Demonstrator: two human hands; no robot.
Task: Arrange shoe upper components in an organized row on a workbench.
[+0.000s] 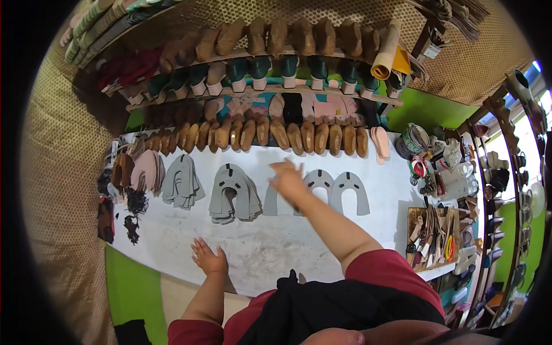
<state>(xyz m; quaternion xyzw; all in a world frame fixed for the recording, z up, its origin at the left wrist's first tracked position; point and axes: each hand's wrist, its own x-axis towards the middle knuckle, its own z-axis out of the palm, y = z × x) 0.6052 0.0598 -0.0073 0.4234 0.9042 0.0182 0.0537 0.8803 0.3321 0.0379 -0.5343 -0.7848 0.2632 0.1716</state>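
My left hand (pixel 209 257) rests with fingers spread at the front edge of the white table (pixel 259 253), holding nothing. My right hand (pixel 288 177) reaches over the middle of the table, fingers stretched out and apart, with nothing seen in them. Below it lies a grey U-shaped shoe-upper piece (pixel 271 202), partly hidden by the hand and forearm. Two more such pieces, one (pixel 319 179) beside the forearm and one (pixel 351 187) farther right, lie flat with small dark marks. Left of the hand is a fanned stack of grey uppers (pixel 221 201).
Another grey stack (pixel 179 179) and pinkish pieces (pixel 148 171) lie to the left. Wooden shoe lasts (pixel 247 135) line the back, below shelves with green shoes (pixel 289 66). At right stand a tin can (pixel 413 140) and a wooden tray of tools (pixel 422 261).
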